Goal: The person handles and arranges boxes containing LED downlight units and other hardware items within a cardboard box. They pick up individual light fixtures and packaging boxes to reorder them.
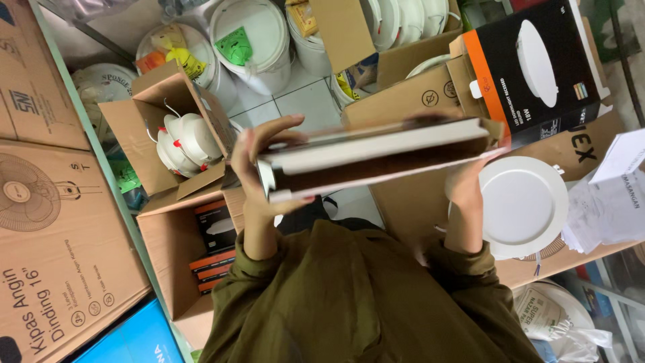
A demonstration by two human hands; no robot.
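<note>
I hold a flat folded carton [376,158] edge-on in front of me; it shows white and dark brown layers. My left hand [254,176] grips its left end, fingers curled over the top. My right hand [463,187] supports its right end from below and is partly hidden behind the carton. Olive-green sleeves cover both of my arms.
An open cardboard box [144,114] holds white round downlights. Below it, another box [168,249] holds black-and-orange packs. A white downlight [527,208] lies on a carton at right, beside a black-and-orange package [537,67] and papers [611,195]. White buckets [252,40] stand behind. A large fan carton [54,228] fills the left.
</note>
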